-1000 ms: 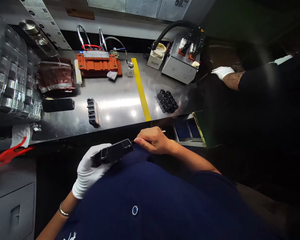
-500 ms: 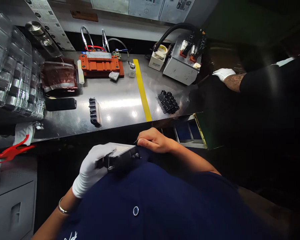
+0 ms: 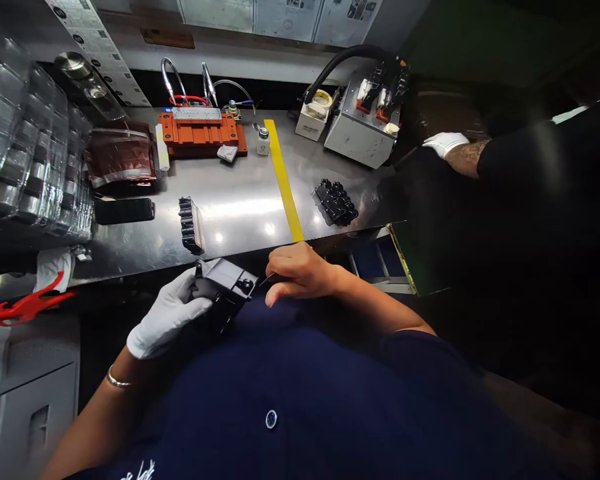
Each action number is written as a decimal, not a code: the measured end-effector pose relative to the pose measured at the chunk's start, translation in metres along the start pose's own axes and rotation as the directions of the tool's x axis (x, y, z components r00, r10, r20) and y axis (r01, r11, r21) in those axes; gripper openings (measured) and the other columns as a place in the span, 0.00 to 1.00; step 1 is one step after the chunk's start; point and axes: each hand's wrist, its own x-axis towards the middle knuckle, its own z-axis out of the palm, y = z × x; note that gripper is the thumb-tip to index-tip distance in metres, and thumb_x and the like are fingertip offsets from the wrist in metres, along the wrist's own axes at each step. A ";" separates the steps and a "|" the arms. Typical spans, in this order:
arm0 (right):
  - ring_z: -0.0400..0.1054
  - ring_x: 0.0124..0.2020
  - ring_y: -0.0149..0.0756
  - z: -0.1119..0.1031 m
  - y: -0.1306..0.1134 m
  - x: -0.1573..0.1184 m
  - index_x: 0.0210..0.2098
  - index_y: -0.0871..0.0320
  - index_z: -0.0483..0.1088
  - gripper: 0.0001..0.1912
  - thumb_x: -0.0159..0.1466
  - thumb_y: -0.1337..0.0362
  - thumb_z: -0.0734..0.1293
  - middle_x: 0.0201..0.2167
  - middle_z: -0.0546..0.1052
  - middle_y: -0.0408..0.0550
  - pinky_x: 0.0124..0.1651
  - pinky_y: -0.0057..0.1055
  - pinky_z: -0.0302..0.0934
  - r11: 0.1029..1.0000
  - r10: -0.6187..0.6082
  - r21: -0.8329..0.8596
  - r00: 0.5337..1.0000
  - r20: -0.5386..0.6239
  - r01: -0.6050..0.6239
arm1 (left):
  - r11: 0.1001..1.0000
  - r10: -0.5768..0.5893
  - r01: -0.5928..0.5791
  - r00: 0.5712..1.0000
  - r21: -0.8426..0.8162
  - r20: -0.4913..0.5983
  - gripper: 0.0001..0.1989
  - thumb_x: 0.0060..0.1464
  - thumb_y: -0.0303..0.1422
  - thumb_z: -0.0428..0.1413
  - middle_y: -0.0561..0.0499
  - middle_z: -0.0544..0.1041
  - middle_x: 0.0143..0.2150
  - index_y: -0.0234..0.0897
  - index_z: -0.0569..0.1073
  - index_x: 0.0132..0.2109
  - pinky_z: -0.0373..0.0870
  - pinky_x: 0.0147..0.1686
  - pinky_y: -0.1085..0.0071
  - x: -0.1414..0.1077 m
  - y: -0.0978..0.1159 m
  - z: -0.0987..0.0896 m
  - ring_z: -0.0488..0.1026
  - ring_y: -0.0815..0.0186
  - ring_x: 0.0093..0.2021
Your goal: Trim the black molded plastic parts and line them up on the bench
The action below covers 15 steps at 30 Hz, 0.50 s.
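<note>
My left hand (image 3: 167,313), in a white glove, is closed on one end of a black plastic housing (image 3: 225,283). The housing is tilted in front of my chest, a flat grey face turned up and a round boss at its right end. My bare right hand (image 3: 300,272) pinches a thin pointed tool (image 3: 266,281), mostly hidden by the fingers. Its tip is close to the housing's right end; whether they touch I cannot tell. Beyond my hands, a ribbed black part (image 3: 190,225) stands on the metal bench (image 3: 240,230).
An orange fixture (image 3: 203,133) and a small white bottle (image 3: 263,141) stand behind. Right of the yellow tape (image 3: 284,180) are a black part cluster (image 3: 336,201) and a grey machine (image 3: 363,133). Clear trays (image 3: 35,147) rise at left. Another person's gloved hand (image 3: 446,143) is at right.
The housing has been turned and tilted in my left hand, bringing another face up. My right hand has shifted slightly left and up, its thumb now lower and further from the fingers.
</note>
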 end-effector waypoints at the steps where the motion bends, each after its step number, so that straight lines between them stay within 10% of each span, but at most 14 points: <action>1: 0.56 0.24 0.27 0.000 0.000 0.004 0.25 0.58 0.62 0.32 0.65 0.35 0.57 0.21 0.63 0.41 0.29 0.27 0.49 0.999 -0.016 -0.041 1.000 -0.011 0.015 | 0.998 -0.044 0.046 0.998 -0.038 0.047 0.31 0.36 0.51 0.71 0.43 0.83 0.39 0.38 0.80 0.47 0.79 0.36 0.59 0.004 0.000 -0.002 0.80 0.51 0.38; 10: 0.64 0.28 0.27 0.003 -0.005 0.008 0.33 0.62 0.69 0.21 0.71 0.50 0.61 0.27 0.71 0.45 0.33 0.25 0.56 0.997 -0.025 0.078 0.999 0.030 0.023 | 0.986 -0.083 0.085 0.996 -0.141 0.019 0.32 0.31 0.49 0.74 0.46 0.82 0.34 0.38 0.80 0.44 0.78 0.34 0.60 0.007 -0.007 0.002 0.80 0.54 0.33; 15: 0.64 0.27 0.26 -0.001 -0.007 0.003 0.31 0.60 0.67 0.22 0.73 0.52 0.57 0.25 0.70 0.44 0.32 0.25 0.56 0.988 -0.034 0.151 0.996 0.081 0.022 | 0.955 0.269 -0.261 0.962 0.143 -0.041 0.21 0.41 0.35 0.72 0.46 0.82 0.43 0.41 0.80 0.46 0.77 0.45 0.58 -0.006 -0.004 -0.004 0.80 0.54 0.43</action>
